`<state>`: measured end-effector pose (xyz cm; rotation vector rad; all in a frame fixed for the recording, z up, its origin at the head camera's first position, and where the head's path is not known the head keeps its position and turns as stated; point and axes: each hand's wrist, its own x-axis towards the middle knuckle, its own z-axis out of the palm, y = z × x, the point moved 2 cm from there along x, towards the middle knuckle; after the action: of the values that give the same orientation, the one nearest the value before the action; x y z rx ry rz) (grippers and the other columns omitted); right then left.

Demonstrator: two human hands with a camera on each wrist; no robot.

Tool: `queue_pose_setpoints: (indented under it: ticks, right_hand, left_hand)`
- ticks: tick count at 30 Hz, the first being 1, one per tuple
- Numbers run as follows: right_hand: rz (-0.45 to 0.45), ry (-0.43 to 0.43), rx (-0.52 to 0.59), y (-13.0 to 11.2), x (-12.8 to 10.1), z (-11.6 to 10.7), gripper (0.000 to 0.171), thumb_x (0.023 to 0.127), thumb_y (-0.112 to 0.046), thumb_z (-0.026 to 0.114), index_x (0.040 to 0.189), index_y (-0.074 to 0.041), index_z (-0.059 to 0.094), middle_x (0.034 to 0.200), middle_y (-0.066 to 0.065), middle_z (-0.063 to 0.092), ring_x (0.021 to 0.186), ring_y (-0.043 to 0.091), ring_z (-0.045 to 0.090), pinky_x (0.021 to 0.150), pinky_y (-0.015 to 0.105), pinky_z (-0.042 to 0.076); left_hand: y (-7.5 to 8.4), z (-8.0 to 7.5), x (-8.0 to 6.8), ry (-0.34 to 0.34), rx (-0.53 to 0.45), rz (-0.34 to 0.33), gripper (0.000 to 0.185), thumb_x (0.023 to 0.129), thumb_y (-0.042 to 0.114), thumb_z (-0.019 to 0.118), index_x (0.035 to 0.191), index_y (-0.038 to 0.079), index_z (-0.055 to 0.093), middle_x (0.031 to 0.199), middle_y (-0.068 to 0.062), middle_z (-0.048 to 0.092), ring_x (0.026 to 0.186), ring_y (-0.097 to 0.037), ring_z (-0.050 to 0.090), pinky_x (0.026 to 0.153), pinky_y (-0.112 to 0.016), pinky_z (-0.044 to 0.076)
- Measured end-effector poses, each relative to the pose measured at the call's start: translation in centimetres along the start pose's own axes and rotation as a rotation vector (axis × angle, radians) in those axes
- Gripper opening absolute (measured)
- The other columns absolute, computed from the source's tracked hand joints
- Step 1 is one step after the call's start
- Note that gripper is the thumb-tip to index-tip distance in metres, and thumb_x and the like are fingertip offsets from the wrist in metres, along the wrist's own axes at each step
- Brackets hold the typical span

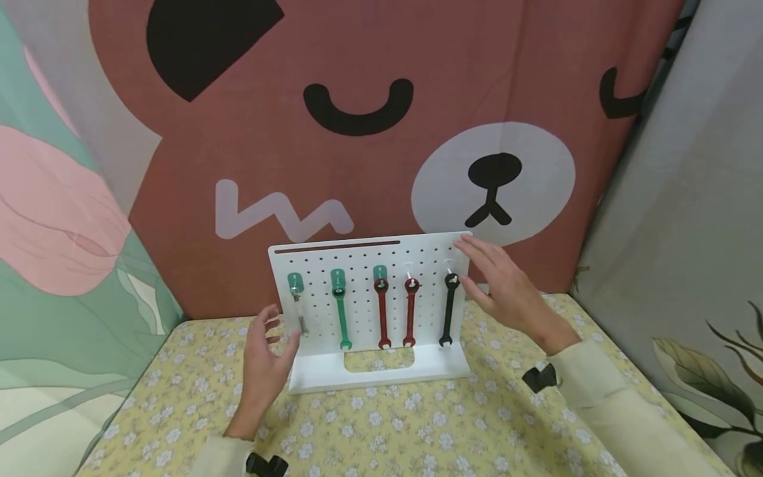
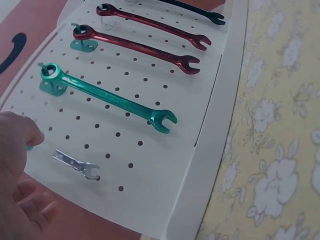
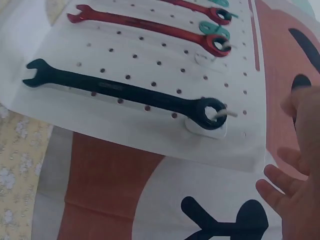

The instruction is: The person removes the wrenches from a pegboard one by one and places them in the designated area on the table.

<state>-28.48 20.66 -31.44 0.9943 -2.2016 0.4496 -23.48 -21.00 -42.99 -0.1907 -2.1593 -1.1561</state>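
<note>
A white pegboard stand stands upright with combination wrenches hanging on its hooks. From left to right hang a small silver wrench, a green wrench, two red wrenches and a black wrench. My left hand is at the board's left edge, nearest the silver wrench, with loosely bent fingers and nothing held. My right hand reaches toward the upper right corner, its fingers extended and empty, close to the black wrench. Whether either hand touches the board, I cannot tell.
A yellow floral cloth covers the table under the stand. Behind it hangs a brown fabric backdrop with a bear face. Green hooks and clear hooks are fixed along the board's upper part. A grey curtain hangs at the right.
</note>
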Motion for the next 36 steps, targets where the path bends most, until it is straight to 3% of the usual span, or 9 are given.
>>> queue_pose_setpoints:
  ticks: [8, 11, 14, 17, 24, 28, 36]
  right_hand:
    - [0.214, 0.011, 0.016, 1.8, 1.6, 0.6, 0.052, 0.104, -0.004, 0.058, 0.154, -0.005, 0.043, 0.154, 0.023, 0.041, 0.139, 0.042, 0.042, 0.104, 0.064, 0.041]
    - [0.222, 0.037, 0.005, 2.1, 2.0, 0.9, 0.045, 0.103, -0.004, 0.06, 0.147, -0.003, 0.051, 0.148, 0.021, 0.047, 0.131, 0.04, 0.05, 0.098, 0.06, 0.047]
    - [0.215, 0.053, -0.006, 2.3, 2.3, 1.1, 0.039, 0.103, -0.004, 0.063, 0.141, -0.003, 0.057, 0.139, 0.019, 0.053, 0.109, 0.035, 0.06, 0.082, 0.052, 0.054]
    - [0.235, 0.058, 0.028, 2.6, 2.8, 1.3, 0.034, 0.103, -0.002, 0.061, 0.137, -0.004, 0.06, 0.13, 0.017, 0.057, 0.095, 0.03, 0.061, 0.076, 0.048, 0.055]
    - [0.323, 0.078, 0.137, 3.3, 3.6, 1.5, 0.026, 0.103, 0.001, 0.059, 0.128, -0.003, 0.066, 0.121, 0.016, 0.061, 0.1, 0.03, 0.062, 0.084, 0.048, 0.058]
    - [0.345, 0.099, 0.171, 3.5, 3.7, 1.9, 0.024, 0.103, 0.002, 0.059, 0.125, -0.002, 0.067, 0.118, 0.016, 0.063, 0.1, 0.031, 0.062, 0.084, 0.048, 0.058]
    - [0.362, 0.139, 0.223, 3.8, 3.9, 2.0, 0.021, 0.101, 0.002, 0.062, 0.121, -0.002, 0.068, 0.115, 0.018, 0.065, 0.099, 0.035, 0.066, 0.086, 0.053, 0.058]
  left_hand:
    - [-0.9, 1.1, 0.0, -0.02, -0.07, -0.127, 0.056, 0.1, 0.002, 0.065, 0.149, -0.004, 0.039, 0.142, -0.022, 0.045, 0.125, -0.043, 0.049, 0.097, -0.056, 0.045]
    - [-1.3, 1.6, -0.1, -0.029, -0.072, -0.151, 0.054, 0.101, 0.001, 0.063, 0.149, -0.004, 0.039, 0.142, -0.023, 0.046, 0.126, -0.043, 0.048, 0.098, -0.056, 0.045]
    - [-1.6, 1.9, -0.1, -0.025, -0.048, -0.173, 0.052, 0.102, 0.0, 0.061, 0.149, -0.003, 0.04, 0.14, -0.023, 0.047, 0.125, -0.043, 0.049, 0.098, -0.056, 0.046]
    - [-2.1, 2.1, 0.1, -0.023, -0.031, -0.195, 0.05, 0.102, 0.001, 0.06, 0.148, -0.003, 0.04, 0.137, -0.022, 0.049, 0.124, -0.042, 0.05, 0.099, -0.055, 0.046]
    - [-2.7, 2.5, 0.3, -0.001, -0.052, -0.232, 0.046, 0.103, 0.004, 0.061, 0.144, -0.002, 0.043, 0.132, -0.021, 0.051, 0.122, -0.043, 0.052, 0.098, -0.055, 0.047]
    - [-2.6, 2.5, 0.2, 0.048, -0.037, -0.206, 0.041, 0.101, 0.004, 0.064, 0.138, -0.001, 0.048, 0.128, -0.019, 0.052, 0.115, -0.039, 0.054, 0.092, -0.053, 0.049]
    - [-2.1, 2.6, 0.6, 0.079, 0.029, -0.045, 0.034, 0.097, 0.0, 0.067, 0.13, -0.001, 0.061, 0.117, -0.023, 0.052, 0.099, -0.036, 0.054, 0.084, -0.052, 0.05]
